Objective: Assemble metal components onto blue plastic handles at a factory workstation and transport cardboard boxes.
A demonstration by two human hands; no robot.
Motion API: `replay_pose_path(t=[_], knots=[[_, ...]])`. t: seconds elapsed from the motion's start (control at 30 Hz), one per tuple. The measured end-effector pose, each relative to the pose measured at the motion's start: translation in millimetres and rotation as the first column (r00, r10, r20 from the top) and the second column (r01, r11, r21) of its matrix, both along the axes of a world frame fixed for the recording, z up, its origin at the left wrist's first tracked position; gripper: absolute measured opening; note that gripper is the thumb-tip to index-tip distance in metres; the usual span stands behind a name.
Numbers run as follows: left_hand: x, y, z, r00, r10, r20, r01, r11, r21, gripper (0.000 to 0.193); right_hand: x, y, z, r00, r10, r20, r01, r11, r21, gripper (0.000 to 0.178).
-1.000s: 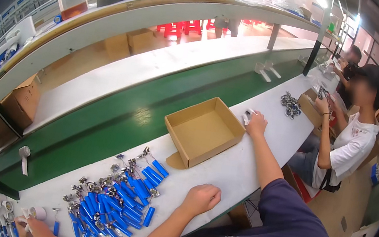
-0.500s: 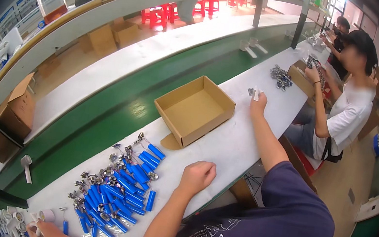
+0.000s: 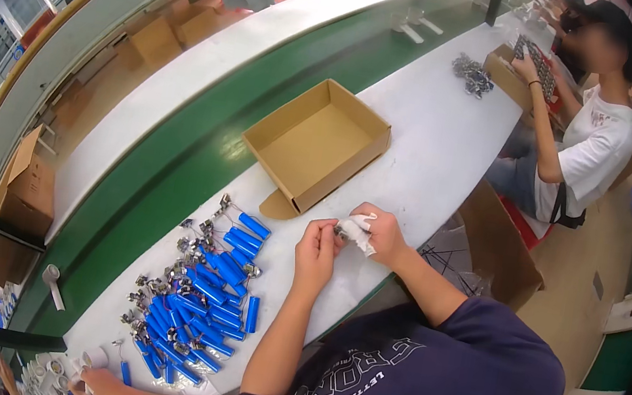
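In front of my body, over the near edge of the white table, my two hands meet. My right hand [image 3: 387,237] is closed round a crumpled thin white piece [image 3: 358,230]; whether it is cloth, paper or film I cannot tell. At its left end a small silver-grey part [image 3: 339,232] shows, pinched by the fingertips of my left hand [image 3: 314,254]. Left of my left hand lies a heap of blue cylindrical battery cells [image 3: 193,306] with small wired circuit boards. An open cardboard box [image 3: 305,159] stands beyond my hands.
A pile of small metallic parts [image 3: 471,75] lies farther along the table, near a co-worker in a white shirt [image 3: 599,134]. Another person's hand [image 3: 100,383] works at lower left beside white cylindrical parts [image 3: 49,370]. A green strip [image 3: 164,175] runs behind the table.
My right hand has come back from the far right with the white piece and small part. My left hand has risen from the table to meet it. The view has shifted slightly.
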State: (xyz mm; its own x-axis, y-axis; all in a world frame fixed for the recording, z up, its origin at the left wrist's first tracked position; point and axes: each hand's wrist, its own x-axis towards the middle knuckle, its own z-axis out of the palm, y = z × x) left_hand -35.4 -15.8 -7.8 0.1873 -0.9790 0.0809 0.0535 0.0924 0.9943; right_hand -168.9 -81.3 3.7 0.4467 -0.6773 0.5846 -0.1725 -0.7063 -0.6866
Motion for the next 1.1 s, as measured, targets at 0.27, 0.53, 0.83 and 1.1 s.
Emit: replay_pose_path(t=[0.27, 0.53, 0.83, 1.1], knots=[[1.4, 1.5, 3.4, 0.974, 0.215, 0.068, -0.211, 0.975, -0.069, 0.011, -24.7, -37.2, -1.4, 0.98, -0.198, 0.002, 0.195, 0.967, -0.163, 0.013], [5.2, -4.0, 0.1, 0.783, 0.254, 0.567, -0.103, 0.953, -0.285, 0.009, -24.0, -98.5, 24.5, 0.819, -0.57, -0.067, 0.472, 0.735, -0.487, 0.02], [6.8, -9.3, -2.6, 0.686, 0.13, 0.716, -0.013, 0.986, -0.166, 0.013, 36.5, -82.8, 15.9, 0.974, -0.025, -0.225, -0.098, 0.85, -0.518, 0.009], [6.0, -11.4, 0.8, 0.68, 0.161, 0.715, -0.015, 0.978, -0.206, 0.015, 39.4, -88.4, 18.4, 0.985, 0.025, -0.17, -0.124, 0.79, -0.6, 0.01]])
